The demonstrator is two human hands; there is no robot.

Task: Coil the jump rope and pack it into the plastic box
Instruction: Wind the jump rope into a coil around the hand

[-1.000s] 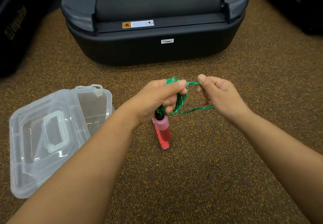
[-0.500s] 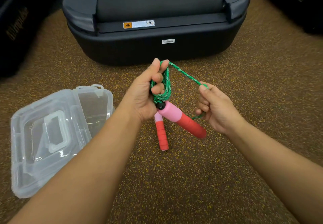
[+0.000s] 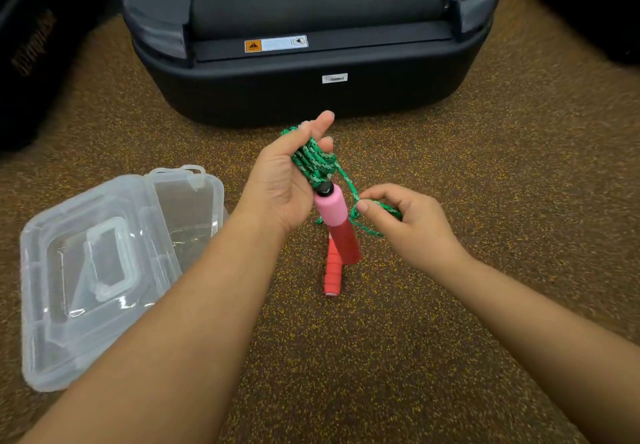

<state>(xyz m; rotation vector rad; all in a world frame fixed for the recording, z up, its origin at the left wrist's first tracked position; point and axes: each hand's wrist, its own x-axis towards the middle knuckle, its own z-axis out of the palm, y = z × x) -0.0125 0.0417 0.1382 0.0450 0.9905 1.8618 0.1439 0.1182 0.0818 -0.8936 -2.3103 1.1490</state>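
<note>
Hands' grips: left hand (image 3: 287, 180) holds coiled rope (image 3: 313, 161), right hand (image 3: 405, 222) pinches rope's tail.

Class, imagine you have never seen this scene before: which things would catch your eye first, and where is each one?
At the centre, the left hand grips a bundle of green rope with a pink-and-red handle hanging below, while the right hand pinches a strand beside it. A clear plastic box lies open on the speckled floor at left, and a black treadmill fills the top.
</note>
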